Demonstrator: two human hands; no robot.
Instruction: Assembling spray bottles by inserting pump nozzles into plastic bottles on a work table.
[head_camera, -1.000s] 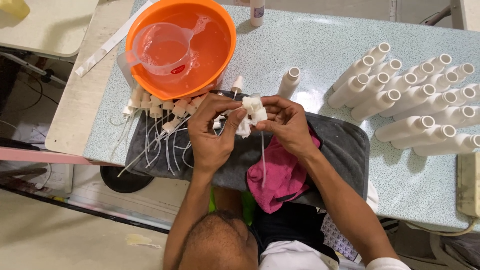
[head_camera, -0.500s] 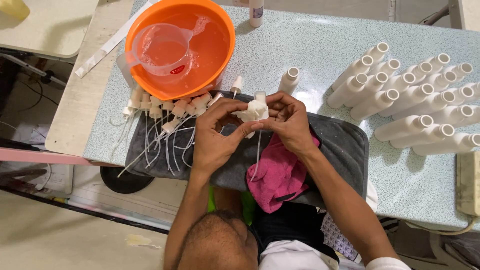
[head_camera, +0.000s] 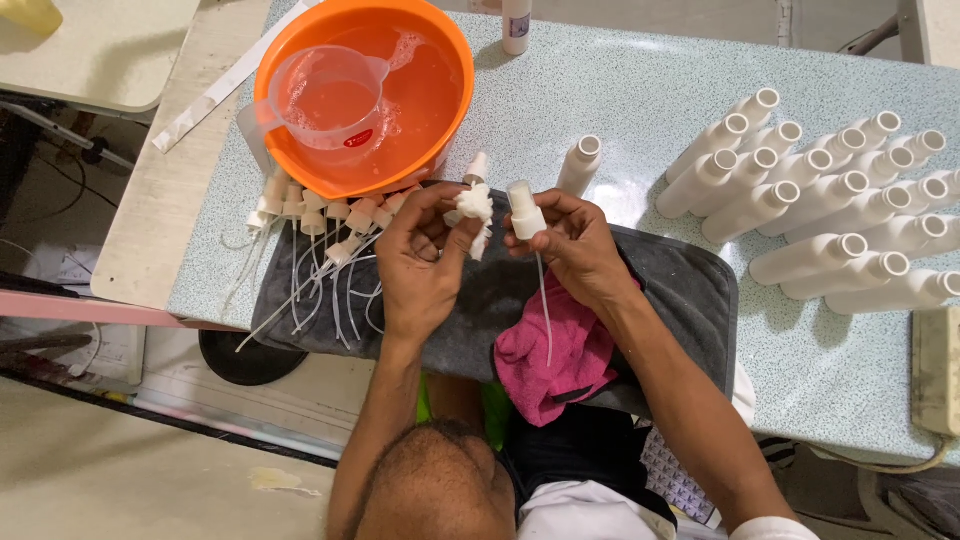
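Spray pump (head_camera: 527, 212), white, with a thin tube hanging from it, sits upright in our right hand (head_camera: 575, 245) above the grey mat (head_camera: 680, 300), near the middle of the tabletop (head_camera: 640, 90).

From the head view, we see the near edge of the tabletop running under our forearms, with the mat and a pink cloth (head_camera: 555, 350) lapping over it. The left edge drops to a lower beige surface and the floor. Open room lies on the speckled top between the orange basin (head_camera: 440, 110) and the rows of bottles (head_camera: 820, 210), broken only by a single white bottle (head_camera: 580, 165) lying just beyond our hands.

The basin holds soapy reddish water, and a clear measuring jug (head_camera: 325, 95) stands in it, also holding some of that water. The white bottles lie on their sides at the right, their open necks showing; we cannot tell what is inside. A row of more pumps (head_camera: 320, 215) lies at the left end of the mat, tubes trailing toward us.

Our right grip is closed around the pump's head. Our left hand (head_camera: 425, 260) pinches a small white cluster of pump parts (head_camera: 473, 205), fingers closed on it, just beside the right hand.
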